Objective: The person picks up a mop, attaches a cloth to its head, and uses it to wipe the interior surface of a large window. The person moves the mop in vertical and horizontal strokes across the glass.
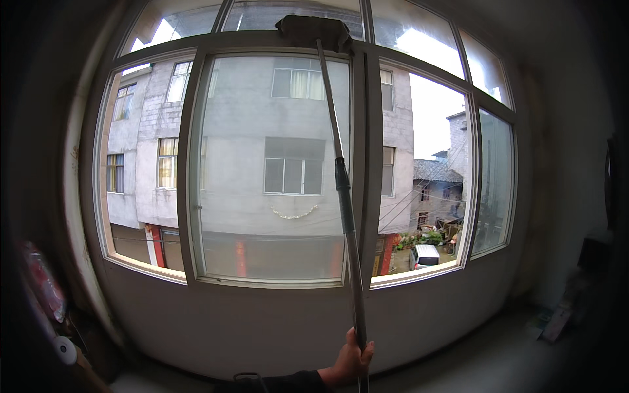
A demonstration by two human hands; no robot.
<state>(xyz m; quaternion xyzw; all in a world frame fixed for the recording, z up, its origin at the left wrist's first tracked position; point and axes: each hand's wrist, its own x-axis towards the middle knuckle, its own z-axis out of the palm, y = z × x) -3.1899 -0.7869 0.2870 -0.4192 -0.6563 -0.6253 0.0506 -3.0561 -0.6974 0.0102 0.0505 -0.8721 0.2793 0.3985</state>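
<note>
My left hand (348,361) grips the metal telescopic pole (355,270) of a flat mop near the bottom of the view. A dark sleeve (295,380) covers that arm. The pole rises, tilted slightly left, past a black grip collar (342,179) to a dark cloth mop head (314,32). The mop head is up at the crossbar of the window frame (245,39), overlapping the lower edge of an upper pane; whether it touches the glass I cannot tell. Behind the pole is a large sliding window pane (236,172). My right hand is out of view.
A wall (245,319) runs below the window. At left stand a pipe (78,172), a red-and-clear package (46,285) and a white roll (65,350). Blurred items (557,322) lie at right. Outside are a grey building (152,118) and a white van (425,256).
</note>
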